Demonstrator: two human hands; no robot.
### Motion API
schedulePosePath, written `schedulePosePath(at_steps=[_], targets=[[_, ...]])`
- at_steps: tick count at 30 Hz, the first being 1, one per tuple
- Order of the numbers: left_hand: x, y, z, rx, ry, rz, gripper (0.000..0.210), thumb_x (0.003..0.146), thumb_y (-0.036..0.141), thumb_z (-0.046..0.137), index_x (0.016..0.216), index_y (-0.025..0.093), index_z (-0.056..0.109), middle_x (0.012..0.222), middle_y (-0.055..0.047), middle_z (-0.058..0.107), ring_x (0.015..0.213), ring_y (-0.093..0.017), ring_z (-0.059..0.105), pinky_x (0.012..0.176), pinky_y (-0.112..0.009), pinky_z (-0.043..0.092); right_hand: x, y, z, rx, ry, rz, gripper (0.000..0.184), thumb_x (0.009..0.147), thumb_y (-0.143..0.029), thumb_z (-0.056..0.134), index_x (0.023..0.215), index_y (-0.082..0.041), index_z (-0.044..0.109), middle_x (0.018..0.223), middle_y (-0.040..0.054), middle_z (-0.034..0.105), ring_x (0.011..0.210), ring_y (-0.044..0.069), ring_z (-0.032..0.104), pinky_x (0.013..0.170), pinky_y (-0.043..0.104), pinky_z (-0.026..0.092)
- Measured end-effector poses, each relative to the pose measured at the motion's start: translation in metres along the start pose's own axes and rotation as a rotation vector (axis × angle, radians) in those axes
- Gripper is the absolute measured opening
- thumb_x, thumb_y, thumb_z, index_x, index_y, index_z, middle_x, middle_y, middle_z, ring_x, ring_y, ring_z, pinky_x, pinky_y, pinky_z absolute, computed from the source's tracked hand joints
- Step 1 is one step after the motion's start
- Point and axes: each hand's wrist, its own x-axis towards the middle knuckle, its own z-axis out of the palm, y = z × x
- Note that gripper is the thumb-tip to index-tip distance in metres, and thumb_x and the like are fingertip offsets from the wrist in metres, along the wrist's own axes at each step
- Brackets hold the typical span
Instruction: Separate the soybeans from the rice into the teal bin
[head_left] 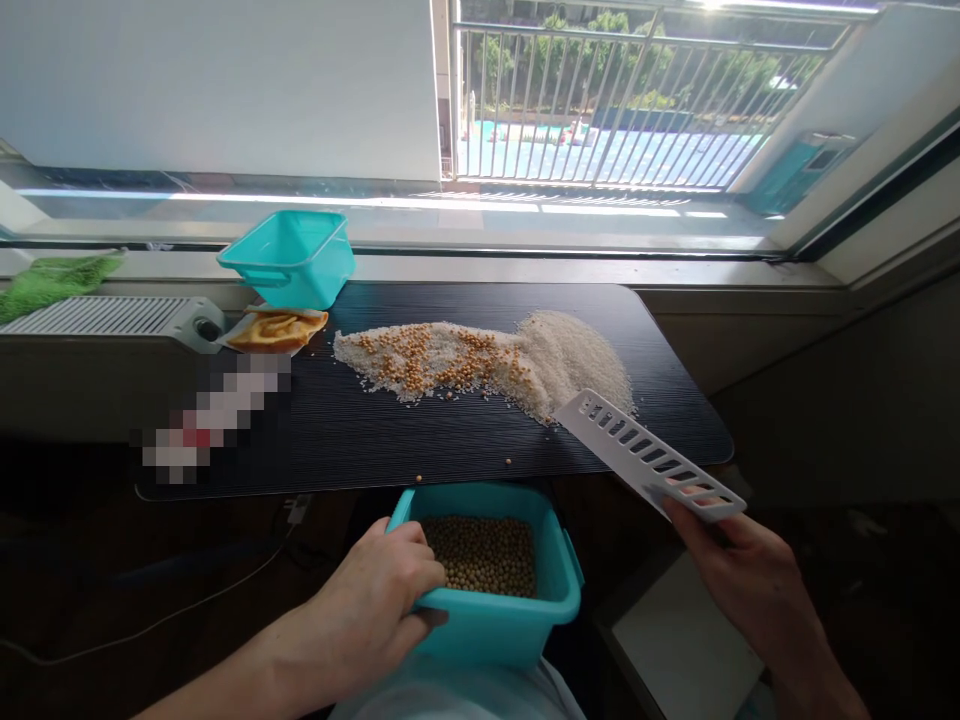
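Note:
My left hand (401, 580) grips the left rim of a turquoise plastic bin (495, 635) below the table's front edge. Many round tan beans (487, 555) lie inside that bin. In my right hand (742, 560) is a white slotted plastic strip (637, 450), held by its near end. The strip's far end touches or hovers just over the edge of a pile of white rice (581, 355); which one I cannot tell. Orange-yellow beans (476, 355) are mixed through the rice on the left part of the heap. A few loose beans sit near the front edge.
The black table (337, 440) stands against the window sill. At its back left is a second turquoise bin (292, 260), beside an orange-brown packet (274, 330). A white radiator (112, 320) with a green cloth (60, 280) is at left. A white cable (165, 615) hangs below.

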Motion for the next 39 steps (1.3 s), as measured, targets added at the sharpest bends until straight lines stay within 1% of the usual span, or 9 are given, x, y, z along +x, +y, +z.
schedulePosePath(at_steps=[8, 13, 17, 23, 26, 30, 34, 36, 39], targets=[[0.003, 0.002, 0.001, 0.001, -0.006, 0.012, 0.014, 0.081, 0.020, 0.063, 0.068, 0.018, 0.057, 0.084, -0.001, 0.069, 0.091, -0.020, 0.058, 0.084, -0.038, 0.039, -0.001, -0.004, -0.003, 0.004, -0.001, -0.037, 0.021, 0.082, -0.043, 0.065, 0.087, -0.025, 0.076, 0.086, 0.0022, 0.080, 0.076, 0.026, 0.077, 0.069, 0.033, 0.065], [0.003, 0.003, 0.001, -0.009, 0.014, 0.019, 0.016, 0.081, 0.021, 0.063, 0.067, 0.018, 0.057, 0.082, -0.002, 0.068, 0.091, -0.020, 0.057, 0.084, -0.038, 0.038, -0.001, -0.005, -0.002, 0.035, -0.057, -0.060, 0.021, 0.081, -0.044, 0.066, 0.084, -0.026, 0.076, 0.085, 0.0024, 0.080, 0.076, 0.027, 0.077, 0.073, 0.036, 0.065], [0.003, 0.005, -0.001, -0.030, 0.016, 0.012, 0.017, 0.081, 0.021, 0.063, 0.066, 0.018, 0.056, 0.080, -0.002, 0.068, 0.090, -0.020, 0.058, 0.082, -0.037, 0.038, -0.007, -0.009, 0.002, 0.083, -0.139, -0.095, 0.020, 0.083, -0.041, 0.066, 0.086, -0.025, 0.077, 0.087, 0.0029, 0.080, 0.076, 0.026, 0.077, 0.074, 0.035, 0.065], [-0.003, 0.001, -0.003, -0.053, 0.030, 0.012, 0.017, 0.081, 0.023, 0.064, 0.066, 0.018, 0.058, 0.081, -0.001, 0.068, 0.090, -0.020, 0.058, 0.083, -0.035, 0.040, -0.005, -0.029, 0.007, 0.220, -0.349, -0.276, 0.017, 0.086, -0.022, 0.063, 0.096, -0.025, 0.076, 0.092, 0.0009, 0.079, 0.080, 0.020, 0.076, 0.073, 0.025, 0.063], [-0.015, -0.006, -0.004, -0.037, 0.033, -0.020, 0.017, 0.082, 0.023, 0.064, 0.066, 0.018, 0.058, 0.081, -0.001, 0.068, 0.090, -0.020, 0.057, 0.085, -0.036, 0.040, 0.008, -0.042, 0.023, 0.277, -0.373, -0.310, 0.017, 0.087, -0.019, 0.062, 0.097, -0.025, 0.075, 0.093, 0.0011, 0.079, 0.081, 0.019, 0.076, 0.074, 0.024, 0.062], [-0.038, -0.020, -0.003, -0.021, 0.050, -0.094, 0.014, 0.083, 0.020, 0.061, 0.069, 0.019, 0.059, 0.086, -0.001, 0.068, 0.094, -0.021, 0.057, 0.089, -0.038, 0.038, 0.026, -0.070, 0.065, 0.333, -0.537, -0.376, 0.021, 0.091, -0.018, 0.057, 0.100, -0.025, 0.075, 0.100, 0.0020, 0.078, 0.088, 0.017, 0.074, 0.080, 0.024, 0.060], [-0.059, -0.032, -0.002, -0.008, 0.065, -0.180, 0.012, 0.084, 0.017, 0.057, 0.072, 0.019, 0.060, 0.084, -0.001, 0.067, 0.094, -0.021, 0.056, 0.089, -0.038, 0.038, 0.036, -0.097, 0.098, 0.347, -0.596, -0.485, 0.024, 0.092, -0.015, 0.054, 0.103, -0.021, 0.074, 0.103, 0.0061, 0.077, 0.093, 0.018, 0.072, 0.085, 0.027, 0.058], [-0.064, -0.035, -0.001, -0.006, 0.076, -0.208, 0.013, 0.084, 0.015, 0.055, 0.074, 0.020, 0.062, 0.086, -0.001, 0.068, 0.095, -0.021, 0.056, 0.089, -0.038, 0.038, 0.038, -0.101, 0.099, 0.352, -0.640, -0.522, 0.025, 0.091, -0.014, 0.053, 0.102, -0.021, 0.074, 0.101, 0.0062, 0.077, 0.092, 0.018, 0.072, 0.084, 0.027, 0.058], [-0.066, -0.036, -0.002, -0.013, 0.070, -0.237, 0.016, 0.085, 0.016, 0.052, 0.074, 0.020, 0.063, 0.088, -0.001, 0.068, 0.094, -0.021, 0.056, 0.088, -0.038, 0.038, 0.040, -0.092, 0.083, 0.353, -0.677, -0.514, 0.023, 0.091, -0.015, 0.055, 0.102, -0.023, 0.074, 0.100, 0.0046, 0.077, 0.089, 0.017, 0.073, 0.080, 0.024, 0.058]])
